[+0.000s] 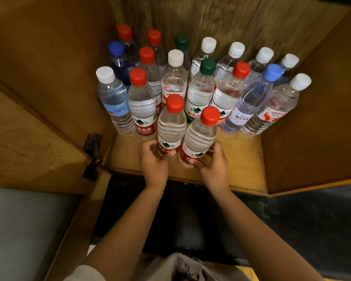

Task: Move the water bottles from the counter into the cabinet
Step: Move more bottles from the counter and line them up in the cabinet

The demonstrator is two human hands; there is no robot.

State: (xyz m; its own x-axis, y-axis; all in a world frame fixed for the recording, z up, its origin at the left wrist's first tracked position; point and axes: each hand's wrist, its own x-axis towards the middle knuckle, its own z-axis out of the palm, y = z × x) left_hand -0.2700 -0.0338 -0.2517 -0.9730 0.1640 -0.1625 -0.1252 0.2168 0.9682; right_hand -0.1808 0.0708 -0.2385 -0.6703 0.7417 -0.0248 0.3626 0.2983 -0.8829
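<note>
Two red-capped water bottles stand side by side at the front of the cabinet shelf point(126, 157). My left hand point(153, 159) grips the base of the left bottle point(171, 126). My right hand point(212, 163) grips the base of the right bottle point(201, 138), which tilts slightly right. Behind them stand several upright bottles with red, white, green and blue caps, filling the shelf from left to right, among them a green-capped bottle point(201, 90).
The left cabinet door point(39, 126) is swung open, its dark hinge point(92, 157) near the shelf's front left corner. The right cabinet wall point(312, 128) closes in the bottles. Bare shelf shows at the front right point(245, 157). A dark floor lies below.
</note>
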